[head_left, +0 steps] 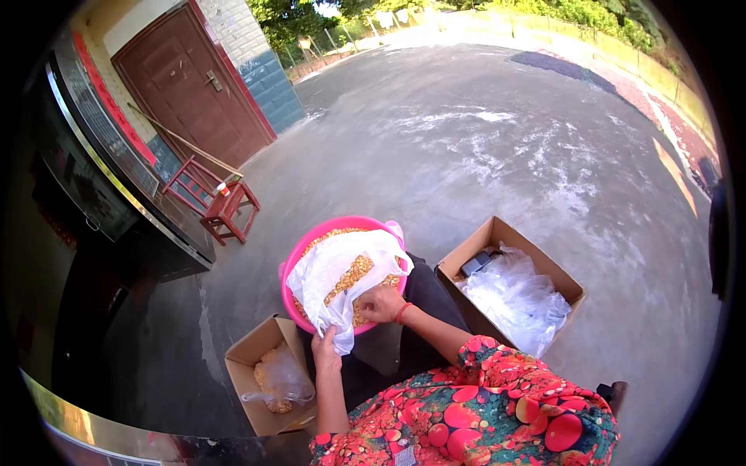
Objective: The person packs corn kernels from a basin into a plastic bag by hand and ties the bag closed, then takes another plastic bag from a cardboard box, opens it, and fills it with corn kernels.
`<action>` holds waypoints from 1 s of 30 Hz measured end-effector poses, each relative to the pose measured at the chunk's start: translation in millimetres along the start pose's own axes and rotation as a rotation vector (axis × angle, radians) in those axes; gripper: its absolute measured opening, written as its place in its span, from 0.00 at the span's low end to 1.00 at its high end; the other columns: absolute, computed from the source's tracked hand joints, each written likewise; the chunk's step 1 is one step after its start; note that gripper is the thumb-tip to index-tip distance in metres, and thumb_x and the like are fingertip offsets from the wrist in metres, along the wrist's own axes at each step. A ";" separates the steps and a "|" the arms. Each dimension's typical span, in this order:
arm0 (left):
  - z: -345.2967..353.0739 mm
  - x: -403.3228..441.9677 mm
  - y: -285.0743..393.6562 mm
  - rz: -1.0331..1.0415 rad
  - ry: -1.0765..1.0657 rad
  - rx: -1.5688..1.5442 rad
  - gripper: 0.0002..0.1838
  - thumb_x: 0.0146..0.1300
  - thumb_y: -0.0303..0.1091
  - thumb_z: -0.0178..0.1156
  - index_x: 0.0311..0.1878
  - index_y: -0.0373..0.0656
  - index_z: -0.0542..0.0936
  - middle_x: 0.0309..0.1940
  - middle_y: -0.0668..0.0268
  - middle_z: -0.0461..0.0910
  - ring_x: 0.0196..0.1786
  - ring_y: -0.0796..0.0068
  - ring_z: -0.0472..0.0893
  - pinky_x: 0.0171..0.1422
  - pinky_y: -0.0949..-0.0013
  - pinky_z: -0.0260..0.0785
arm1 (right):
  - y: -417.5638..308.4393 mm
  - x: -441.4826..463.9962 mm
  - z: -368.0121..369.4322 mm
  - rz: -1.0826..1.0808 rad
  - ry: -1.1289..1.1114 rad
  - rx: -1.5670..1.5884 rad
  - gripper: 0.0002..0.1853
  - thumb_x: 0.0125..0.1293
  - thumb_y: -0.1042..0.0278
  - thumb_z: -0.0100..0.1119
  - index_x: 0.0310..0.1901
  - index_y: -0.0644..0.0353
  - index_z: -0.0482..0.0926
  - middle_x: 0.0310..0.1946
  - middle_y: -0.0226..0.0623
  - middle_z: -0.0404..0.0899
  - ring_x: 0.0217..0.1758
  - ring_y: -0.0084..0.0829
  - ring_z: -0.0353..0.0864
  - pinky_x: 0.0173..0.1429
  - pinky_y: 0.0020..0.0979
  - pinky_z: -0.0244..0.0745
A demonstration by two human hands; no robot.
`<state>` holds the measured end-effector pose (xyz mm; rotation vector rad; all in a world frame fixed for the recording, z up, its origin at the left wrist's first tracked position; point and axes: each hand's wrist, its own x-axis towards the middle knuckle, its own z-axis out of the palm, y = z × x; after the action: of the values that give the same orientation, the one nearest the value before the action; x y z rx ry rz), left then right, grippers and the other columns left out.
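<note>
A pink basin [287, 289] full of yellow corn kernels [394, 281] rests at my lap. Spread over the kernels lies a white plastic bag [315, 272], with more kernels showing in its opening. My left hand [326, 349] grips the gathered near edge of the bag at the basin's front rim. My right hand [381, 304], with a red band at the wrist, is inside the basin beside the bag's opening. Its fingers are curled downward, and what they hold is hidden.
At my left stands a cardboard box [250, 346] with a bag of kernels [278, 378]. On the right, another cardboard box [552, 272] holds clear plastic bags [517, 299] and a dark object [475, 264]. A red wooden chair [225, 206] stands near a brown door [183, 85].
</note>
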<state>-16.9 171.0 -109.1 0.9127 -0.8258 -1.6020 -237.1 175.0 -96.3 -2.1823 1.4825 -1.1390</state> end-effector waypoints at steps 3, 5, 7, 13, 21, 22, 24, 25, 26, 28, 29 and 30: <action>1.5 5.1 9.6 0.035 0.036 -0.009 0.23 0.60 0.18 0.52 0.61 0.35 0.68 0.53 0.58 0.75 0.54 0.63 0.77 0.59 0.61 0.71 | 1.3 7.0 -5.5 0.099 -0.062 0.169 0.12 0.55 0.56 0.63 0.30 0.57 0.82 0.25 0.36 0.81 0.28 0.33 0.80 0.34 0.33 0.73; 1.9 5.6 13.9 0.012 0.059 -0.151 0.27 0.59 0.18 0.47 0.64 0.37 0.65 0.55 0.55 0.74 0.57 0.58 0.76 0.62 0.58 0.69 | 6.4 7.3 -0.6 0.129 -0.007 0.420 0.17 0.62 0.51 0.61 0.37 0.59 0.84 0.28 0.36 0.81 0.31 0.25 0.79 0.39 0.28 0.73; -2.9 10.4 14.9 -0.033 0.115 -0.290 0.27 0.56 0.21 0.44 0.63 0.37 0.66 0.57 0.54 0.72 0.58 0.56 0.75 0.62 0.56 0.70 | 14.3 6.6 2.6 0.169 -0.023 0.455 0.16 0.62 0.53 0.60 0.37 0.59 0.84 0.28 0.35 0.82 0.32 0.24 0.78 0.40 0.28 0.73; 13.8 9.2 12.3 0.094 0.126 -0.036 0.24 0.54 0.25 0.47 0.58 0.34 0.69 0.51 0.56 0.74 0.54 0.60 0.76 0.59 0.60 0.70 | 7.5 7.5 5.5 0.276 -0.124 0.764 0.15 0.66 0.58 0.59 0.31 0.62 0.81 0.22 0.23 0.73 0.29 0.15 0.70 0.33 0.23 0.66; 22.9 7.5 22.9 0.475 -0.081 0.643 0.18 0.57 0.26 0.56 0.52 0.31 0.76 0.44 0.58 0.80 0.47 0.74 0.78 0.52 0.68 0.69 | -101.3 36.2 -27.2 -0.232 -0.021 0.373 0.28 0.57 0.76 0.56 0.62 0.51 0.68 0.37 0.35 0.73 0.31 0.33 0.78 0.35 0.36 0.74; 18.1 8.0 24.4 0.473 -0.077 0.642 0.18 0.57 0.26 0.56 0.52 0.31 0.76 0.44 0.58 0.80 0.47 0.74 0.78 0.52 0.68 0.69 | -100.5 39.4 -26.4 -0.280 -0.082 0.133 0.31 0.55 0.77 0.55 0.63 0.49 0.68 0.37 0.38 0.72 0.31 0.39 0.79 0.35 0.38 0.75; 30.9 -6.6 48.3 0.341 -0.166 0.844 0.18 0.54 0.27 0.58 0.50 0.33 0.77 0.39 0.57 0.82 0.43 0.74 0.80 0.47 0.66 0.71 | -99.3 39.7 -24.0 -0.204 -0.150 0.062 0.29 0.52 0.76 0.55 0.59 0.50 0.71 0.37 0.42 0.72 0.34 0.46 0.79 0.37 0.42 0.75; 17.1 3.8 39.4 0.348 -0.189 0.768 0.19 0.50 0.28 0.60 0.48 0.35 0.78 0.34 0.57 0.83 0.39 0.73 0.81 0.43 0.64 0.71 | -90.1 40.7 -15.3 -0.205 -0.166 0.024 0.26 0.52 0.75 0.56 0.56 0.51 0.72 0.37 0.41 0.72 0.35 0.46 0.79 0.38 0.42 0.76; 14.9 3.4 43.0 0.348 -0.182 0.765 0.19 0.50 0.28 0.60 0.48 0.35 0.78 0.34 0.57 0.83 0.39 0.73 0.81 0.43 0.64 0.71 | -88.9 41.6 -14.2 -0.205 -0.182 -0.014 0.22 0.53 0.75 0.58 0.53 0.52 0.74 0.37 0.40 0.72 0.36 0.45 0.80 0.39 0.42 0.76; 13.8 0.8 47.3 0.446 -0.146 1.068 0.20 0.48 0.25 0.59 0.48 0.35 0.78 0.34 0.57 0.81 0.37 0.65 0.81 0.45 0.62 0.72 | -84.5 37.4 -14.8 -0.215 -0.145 0.038 0.18 0.52 0.74 0.60 0.47 0.54 0.75 0.38 0.39 0.73 0.37 0.45 0.80 0.40 0.42 0.76; 11.4 1.6 44.0 0.445 -0.143 1.067 0.20 0.48 0.25 0.59 0.48 0.35 0.78 0.34 0.57 0.81 0.37 0.65 0.81 0.45 0.62 0.72 | -82.3 36.6 -15.6 -0.185 -0.155 0.009 0.17 0.52 0.74 0.61 0.46 0.54 0.76 0.39 0.38 0.73 0.38 0.44 0.80 0.41 0.42 0.76; 8.4 3.2 39.2 0.479 -0.118 0.955 0.22 0.47 0.24 0.59 0.49 0.36 0.77 0.35 0.57 0.80 0.39 0.62 0.80 0.47 0.61 0.71 | -81.0 35.2 -15.8 -0.155 -0.164 -0.020 0.17 0.51 0.73 0.62 0.45 0.54 0.76 0.40 0.38 0.73 0.38 0.44 0.80 0.42 0.42 0.76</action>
<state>-7.1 160.7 -71.4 1.1393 -1.8074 -0.8021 -188.8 183.1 -21.0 -2.3759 1.2813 -0.9664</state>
